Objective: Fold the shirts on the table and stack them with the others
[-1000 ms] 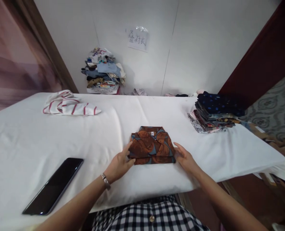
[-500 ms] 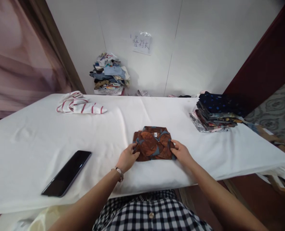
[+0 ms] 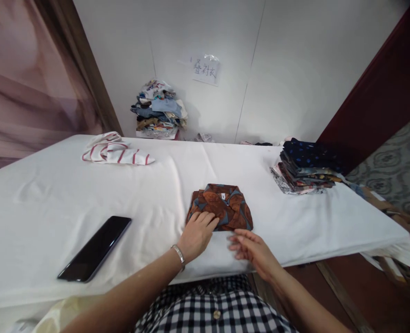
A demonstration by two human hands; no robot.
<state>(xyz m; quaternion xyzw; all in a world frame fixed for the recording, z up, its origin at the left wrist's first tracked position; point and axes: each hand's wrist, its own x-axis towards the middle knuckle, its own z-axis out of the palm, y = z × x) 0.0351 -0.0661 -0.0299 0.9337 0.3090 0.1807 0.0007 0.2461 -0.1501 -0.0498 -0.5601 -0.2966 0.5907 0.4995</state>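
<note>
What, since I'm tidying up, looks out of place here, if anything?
The black smartphone, lying aslant on the white tablecloth, front left, looks stray among clothes. The red-striped white garment at far left is loosely bunched, unlike the neatly folded brown patterned shirt under the left hand. No spill or damage shows.

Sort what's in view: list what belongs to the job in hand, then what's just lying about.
In the job:
Folded brown-and-blue patterned shirt, left hand on it, right hand by its near edge
White cloth-covered table underneath

Seemingly lying about:
Black rectangular phone
White red-striped garment
Jumbled multicoloured clothes pile
Dark folded-fabric stack, perhaps related
</note>
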